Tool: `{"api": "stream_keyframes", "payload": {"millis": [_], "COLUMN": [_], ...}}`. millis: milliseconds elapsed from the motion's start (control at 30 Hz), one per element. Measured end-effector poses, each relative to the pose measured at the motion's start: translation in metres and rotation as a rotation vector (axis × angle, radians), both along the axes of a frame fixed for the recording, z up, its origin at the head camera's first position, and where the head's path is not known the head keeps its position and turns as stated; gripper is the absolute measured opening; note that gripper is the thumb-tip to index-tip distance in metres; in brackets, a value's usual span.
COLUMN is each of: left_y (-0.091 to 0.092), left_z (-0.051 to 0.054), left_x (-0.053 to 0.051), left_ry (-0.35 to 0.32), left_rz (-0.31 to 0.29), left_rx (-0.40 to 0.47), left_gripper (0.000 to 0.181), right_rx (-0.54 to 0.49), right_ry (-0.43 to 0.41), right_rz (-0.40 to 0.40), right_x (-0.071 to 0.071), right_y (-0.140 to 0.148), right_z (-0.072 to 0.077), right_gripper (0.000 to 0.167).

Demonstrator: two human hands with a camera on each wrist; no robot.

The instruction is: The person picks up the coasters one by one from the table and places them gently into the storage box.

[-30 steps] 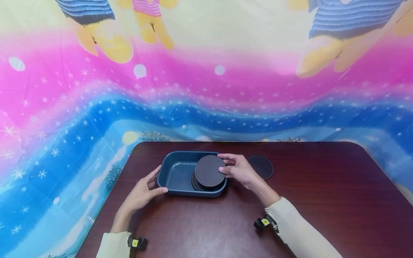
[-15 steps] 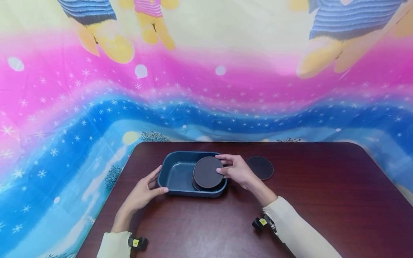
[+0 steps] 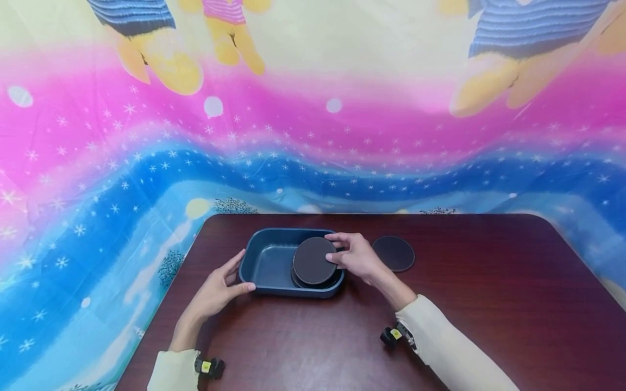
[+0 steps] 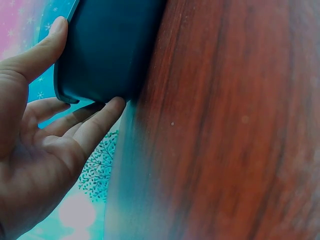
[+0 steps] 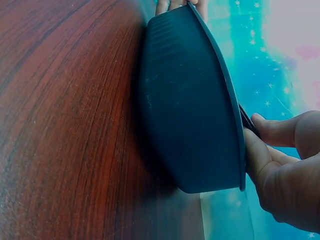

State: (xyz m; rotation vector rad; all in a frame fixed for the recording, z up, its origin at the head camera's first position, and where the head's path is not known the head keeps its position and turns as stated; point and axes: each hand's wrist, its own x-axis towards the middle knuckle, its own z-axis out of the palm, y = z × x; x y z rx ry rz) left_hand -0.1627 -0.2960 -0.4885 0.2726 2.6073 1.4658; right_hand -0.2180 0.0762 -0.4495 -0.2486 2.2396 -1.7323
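Observation:
In the head view a dark blue-grey rectangular tray (image 3: 274, 260) stands on the table, seen from the side in both wrist views. My left hand (image 3: 215, 290) rests against its left end, thumb on the near rim and the other fingers, fairly straight, along the end wall. My right hand (image 3: 361, 259) pinches the right edge of a round dark brown coaster (image 3: 314, 260) between thumb and fingers. This coaster lies slightly tilted over other round coasters (image 3: 295, 279) in the tray's right half; how many is hidden. In the right wrist view the coaster (image 5: 248, 120) shows edge-on above the rim.
Another round dark coaster (image 3: 393, 253) lies flat on the table, right of the tray and behind my right wrist. The reddish-brown table (image 3: 469, 282) ends at a back edge just beyond the tray. A colourful printed cloth (image 3: 342, 136) hangs behind.
My right hand has shifted slightly left and down with the coaster, which now sits more squarely over the ones beneath. The left hand and the tray have stayed put.

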Motion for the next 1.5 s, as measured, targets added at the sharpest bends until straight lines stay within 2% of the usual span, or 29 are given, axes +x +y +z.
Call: {"api": "stream_keyframes", "payload": {"millis": [267, 433, 533, 633, 700, 800, 1133, 1500], "left_y": [-0.001, 0.000, 0.000, 0.001, 0.001, 0.001, 0.001, 0.002], "left_z": [0.000, 0.001, 0.001, 0.001, 0.001, 0.001, 0.002, 0.003], "left_x": [0.001, 0.001, 0.002, 0.002, 0.002, 0.002, 0.002, 0.001], "left_ry": [0.002, 0.005, -0.001, -0.010, -0.016, -0.020, -0.018, -0.011], "left_rz": [0.001, 0.005, 0.009, 0.014, 0.014, 0.017, 0.024, 0.019], "left_rx": [-0.008, -0.012, -0.012, -0.001, 0.008, 0.012, 0.001, -0.011], "left_gripper": [0.098, 0.096, 0.096, 0.097, 0.097, 0.097, 0.097, 0.097], "right_rx": [0.009, 0.076, 0.157, 0.244, 0.266, 0.252, 0.087, 0.098], "right_ry": [0.003, 0.021, 0.070, 0.170, 0.230, 0.280, 0.266, 0.262], "right_rz": [0.000, 0.014, 0.056, 0.102, 0.113, 0.107, 0.067, 0.052], "right_x": [0.000, 0.002, 0.004, 0.007, 0.009, 0.011, 0.007, -0.001], "right_y": [-0.003, -0.004, -0.005, -0.004, -0.003, 0.002, 0.028, 0.070], "right_z": [0.002, 0.004, 0.007, 0.011, 0.014, 0.017, 0.012, -0.006], "right_gripper": [0.051, 0.051, 0.051, 0.052, 0.053, 0.053, 0.057, 0.065]}}
